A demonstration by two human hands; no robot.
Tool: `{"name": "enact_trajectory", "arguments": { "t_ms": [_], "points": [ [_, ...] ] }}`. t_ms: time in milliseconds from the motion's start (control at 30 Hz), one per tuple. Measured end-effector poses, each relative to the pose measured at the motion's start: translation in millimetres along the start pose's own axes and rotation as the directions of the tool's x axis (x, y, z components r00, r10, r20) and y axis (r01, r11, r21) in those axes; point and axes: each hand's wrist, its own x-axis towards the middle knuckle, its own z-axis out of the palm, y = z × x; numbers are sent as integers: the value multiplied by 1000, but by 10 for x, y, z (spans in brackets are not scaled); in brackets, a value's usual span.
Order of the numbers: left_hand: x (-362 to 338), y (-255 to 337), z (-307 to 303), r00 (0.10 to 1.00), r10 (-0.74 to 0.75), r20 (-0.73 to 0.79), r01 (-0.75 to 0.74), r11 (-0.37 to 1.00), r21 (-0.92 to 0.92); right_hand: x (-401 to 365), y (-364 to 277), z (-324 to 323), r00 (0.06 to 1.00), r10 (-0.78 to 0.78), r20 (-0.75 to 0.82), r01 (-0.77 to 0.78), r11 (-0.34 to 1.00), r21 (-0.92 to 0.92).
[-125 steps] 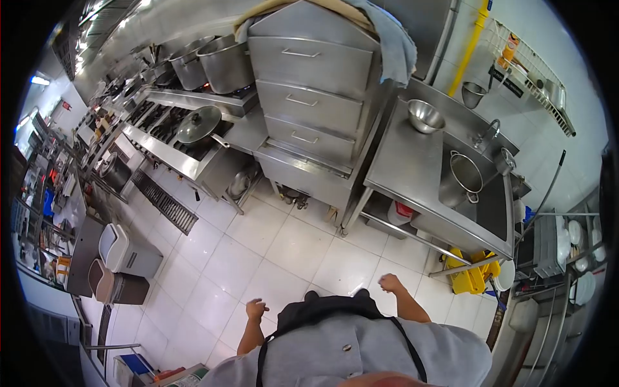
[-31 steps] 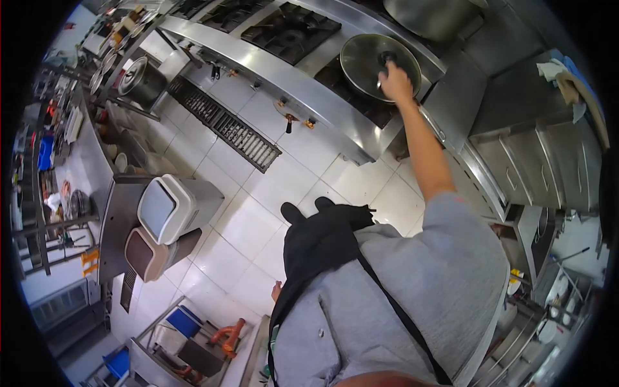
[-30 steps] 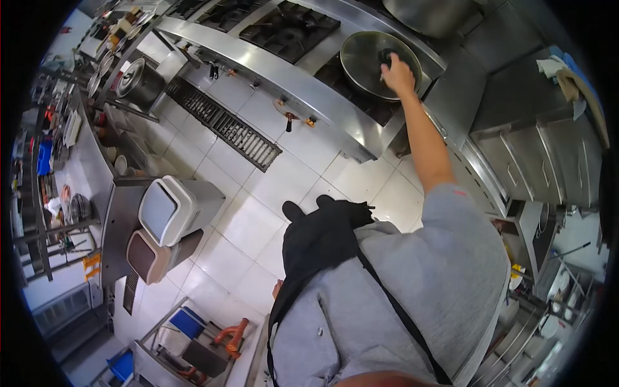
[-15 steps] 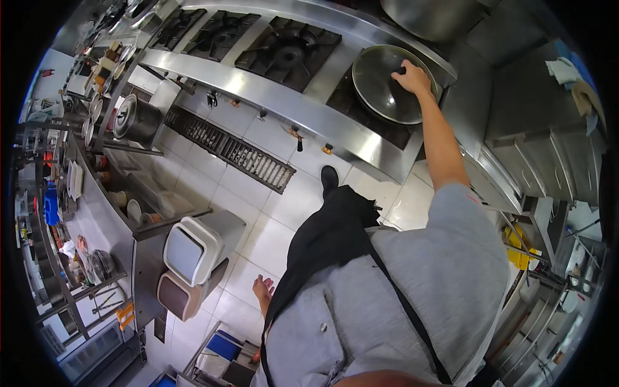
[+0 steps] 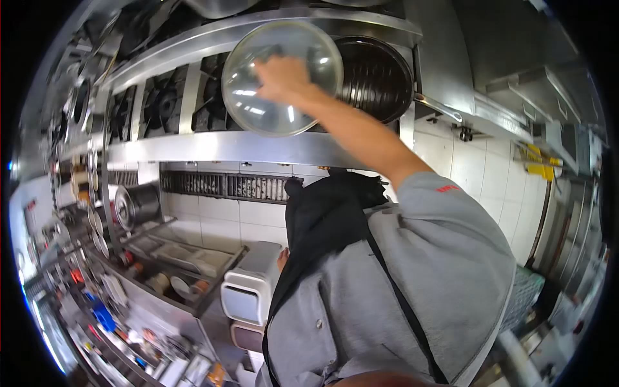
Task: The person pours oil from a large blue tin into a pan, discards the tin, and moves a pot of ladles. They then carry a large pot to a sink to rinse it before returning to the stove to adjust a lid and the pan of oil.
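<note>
My right hand (image 5: pixel 284 79) is closed round the dark knob of a large round glass lid (image 5: pixel 248 116). The lid is held above the stove, to the left of a wide dark frying pan (image 5: pixel 377 80) whose inside shows. A long metal handle (image 5: pixel 438 107) sticks out from the pan to the right. Down by the apron (image 5: pixel 329 219), only a small part of my left hand (image 5: pixel 282 258) shows, and its fingers are mostly hidden.
Several burners (image 5: pixel 164 106) line the stove left of the lid, behind a steel front edge (image 5: pixel 193 148). A floor drain grate (image 5: pixel 225 186) runs below. Lidded bins (image 5: pixel 242 303) and a lidded pot (image 5: pixel 137 205) stand to the left.
My right hand has lifted the lid off the pan and moved it left, uncovering the pan. The view has turned and come closer to the stove. My left hand is now mostly hidden.
</note>
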Motion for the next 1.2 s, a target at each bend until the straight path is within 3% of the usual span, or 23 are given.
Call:
{"name": "enact_trajectory", "arguments": {
  "t_ms": [100, 167, 300, 633, 867, 1000, 1067, 1133, 1200],
  "points": [
    [204, 283, -385, 998, -56, 28, 59, 989, -134, 251, -292, 637, 996, 17, 91, -17, 1000, -4],
    [304, 533, -677, 994, -100, 46, 108, 967, -233, 378, -414, 946, 989, 5, 148, -19, 996, 92],
    [562, 929, -1226, 989, -123, 86, 145, 935, -325, 666, -582, 1296, 991, 71, 115, -84, 990, 111],
    [1300, 1311, -2025, 974, -193, 115, 217, 944, -247, 1078, -681, 1735, 968, 233, 89, -243, 962, 128],
    [1056, 2308, -1907, 972, -223, 70, 225, 974, -27, 1081, -729, 1610, 947, 298, 122, -319, 918, 235],
    [1303, 2146, -1881, 973, -203, 106, 207, 978, -27, 880, -675, 1479, 956, 282, 78, -292, 931, 220],
    [1643, 1757, -1903, 973, -117, 198, 140, 985, -105, 626, -554, 1253, 989, 137, 54, -147, 942, 303],
    [1348, 2039, -1713, 977, -136, 165, 148, 987, -63, 269, -372, 869, 999, 32, 2, -30, 923, 383],
    [1149, 2164, -1523, 980, -156, 126, 160, 987, -25, -118, -129, 436, 984, 168, 50, -169, 824, 541]
  ]
}}
